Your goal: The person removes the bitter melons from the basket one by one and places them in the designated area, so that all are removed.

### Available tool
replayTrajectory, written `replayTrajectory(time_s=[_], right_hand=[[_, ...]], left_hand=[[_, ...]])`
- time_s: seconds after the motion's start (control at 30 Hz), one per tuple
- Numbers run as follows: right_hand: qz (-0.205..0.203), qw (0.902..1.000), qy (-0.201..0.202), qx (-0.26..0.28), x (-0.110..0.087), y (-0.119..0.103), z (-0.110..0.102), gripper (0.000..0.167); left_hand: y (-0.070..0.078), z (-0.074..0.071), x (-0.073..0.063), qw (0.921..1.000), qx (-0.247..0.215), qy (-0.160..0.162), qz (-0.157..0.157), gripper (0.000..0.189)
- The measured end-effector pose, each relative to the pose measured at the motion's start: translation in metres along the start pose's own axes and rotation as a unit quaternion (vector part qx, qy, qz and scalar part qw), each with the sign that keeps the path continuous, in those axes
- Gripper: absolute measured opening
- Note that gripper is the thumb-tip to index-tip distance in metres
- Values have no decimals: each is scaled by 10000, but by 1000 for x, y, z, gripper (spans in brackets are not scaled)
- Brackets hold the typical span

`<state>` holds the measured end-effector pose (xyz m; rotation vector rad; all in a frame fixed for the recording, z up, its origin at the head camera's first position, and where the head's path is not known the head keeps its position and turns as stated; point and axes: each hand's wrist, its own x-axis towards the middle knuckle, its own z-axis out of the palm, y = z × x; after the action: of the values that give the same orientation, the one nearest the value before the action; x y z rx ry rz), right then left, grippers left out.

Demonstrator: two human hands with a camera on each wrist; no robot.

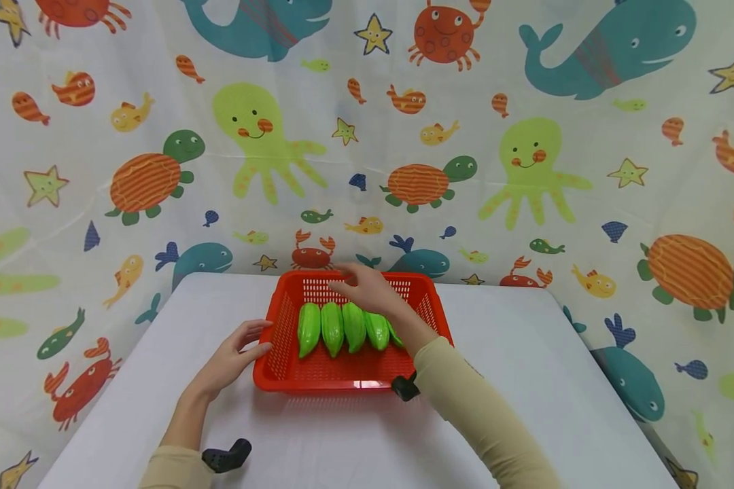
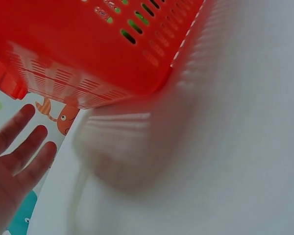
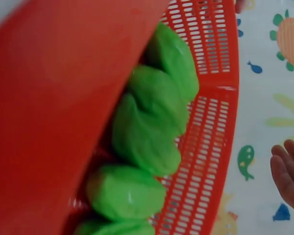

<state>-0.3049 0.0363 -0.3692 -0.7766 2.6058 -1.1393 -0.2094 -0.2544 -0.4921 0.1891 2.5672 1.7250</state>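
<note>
A red slotted plastic basket (image 1: 355, 384) is on the white table. Inside it, several glossy green ridged, elongated fruits (image 1: 332, 329) lie side by side in a row; their exact kind is unclear. At the basket's left rim is my left hand (image 1: 235, 353), its fingers loosely extended; in the left wrist view the fingers (image 2: 28, 149) are spread beside the basket wall. My right hand (image 1: 370, 291) hovers over the back right of the basket, holding nothing, and its forearm hides the right end of the row. The right wrist view shows the fruits (image 3: 147, 137) closely, partly behind the basket's near wall.
A white curtain (image 1: 355, 224) printed with sea animals hangs right behind the table. White tabletop (image 1: 508, 353) extends on both sides of the basket. Black devices (image 1: 226, 456) are strapped to both wrists.
</note>
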Motion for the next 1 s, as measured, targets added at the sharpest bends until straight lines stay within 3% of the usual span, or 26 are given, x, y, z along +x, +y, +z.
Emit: replayTrajectory(time_s=[0.3,0.83,1.0], right_hand=[[105,9996,-3,261,13,-3,13,55],[233,9989,-99,407,15,-14,24,57],[234,9987,-83,454,18,-13,27,57]], left_hand=[[-1,2,3,9999,-93,-125,26,57],[-7,8,-7,9998,-189,67,55,57],[-7,9,-4,9996,-254,63,83,56]])
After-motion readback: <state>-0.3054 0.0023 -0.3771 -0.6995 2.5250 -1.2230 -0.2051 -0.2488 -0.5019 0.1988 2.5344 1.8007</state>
